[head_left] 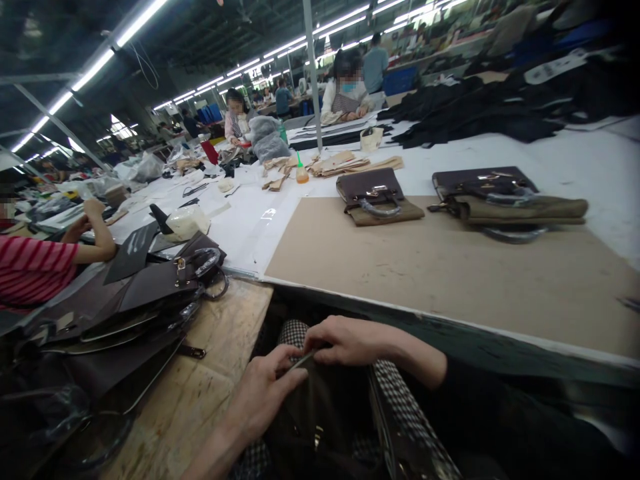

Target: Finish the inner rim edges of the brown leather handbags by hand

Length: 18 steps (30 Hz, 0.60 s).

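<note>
Fabric of a dark olive-brown bag (320, 407) with small gold-coloured fittings is held low over the lap, its narrow, paler edge (303, 360) grasped between the thumb and fingers of the left hand (257, 393) and gripped by the bent fingers of the right hand (345, 340). The edge runs obliquely forward from left to right; the left hand is placed nearer the body, and the bag's bulk is hung below both, toward the wearer. Black-and-white houndstooth cloth (400, 393) is seen beside it. At the left, dark brown, smooth-surfaced bags with plastic-wrapped handles (155, 287) are heaped on a tan wooden worktop (225, 327). Ahead, a flat beige sheet (400, 267) is laid on a long white table (240, 233), with two brown-and-olive handbags (373, 190) at its far side; beyond, a masked co-worker (345, 97) is seen.
</note>
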{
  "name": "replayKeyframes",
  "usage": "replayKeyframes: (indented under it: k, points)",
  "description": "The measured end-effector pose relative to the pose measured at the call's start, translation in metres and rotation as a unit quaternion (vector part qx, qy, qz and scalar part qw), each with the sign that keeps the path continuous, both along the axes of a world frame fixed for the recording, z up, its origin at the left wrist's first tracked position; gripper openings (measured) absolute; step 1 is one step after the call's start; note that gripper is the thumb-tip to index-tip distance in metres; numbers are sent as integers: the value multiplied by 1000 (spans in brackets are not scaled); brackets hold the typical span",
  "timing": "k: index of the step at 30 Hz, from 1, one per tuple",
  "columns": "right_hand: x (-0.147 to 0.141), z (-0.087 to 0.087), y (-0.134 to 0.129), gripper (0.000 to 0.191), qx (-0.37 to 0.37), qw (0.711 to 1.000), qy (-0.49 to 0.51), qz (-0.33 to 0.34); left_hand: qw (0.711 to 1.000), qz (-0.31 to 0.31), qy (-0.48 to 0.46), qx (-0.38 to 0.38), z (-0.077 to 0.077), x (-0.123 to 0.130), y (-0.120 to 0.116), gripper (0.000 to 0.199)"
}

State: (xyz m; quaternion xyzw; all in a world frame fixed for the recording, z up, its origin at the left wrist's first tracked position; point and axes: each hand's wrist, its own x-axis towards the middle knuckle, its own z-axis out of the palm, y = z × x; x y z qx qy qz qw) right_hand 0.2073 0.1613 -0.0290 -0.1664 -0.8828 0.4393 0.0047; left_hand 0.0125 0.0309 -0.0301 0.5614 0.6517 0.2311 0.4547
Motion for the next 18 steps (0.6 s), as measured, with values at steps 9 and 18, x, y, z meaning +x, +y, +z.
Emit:
replayKeyframes:
  k: [9, 18]
  points:
    - [-1, 8, 12, 46, -69, 995, -47, 60, 999, -33, 41, 4, 7, 3, 11, 23]
    - [-4, 1, -2, 19, 71, 996, -51, 26, 988, -130, 85, 19, 20, 0, 8, 15]
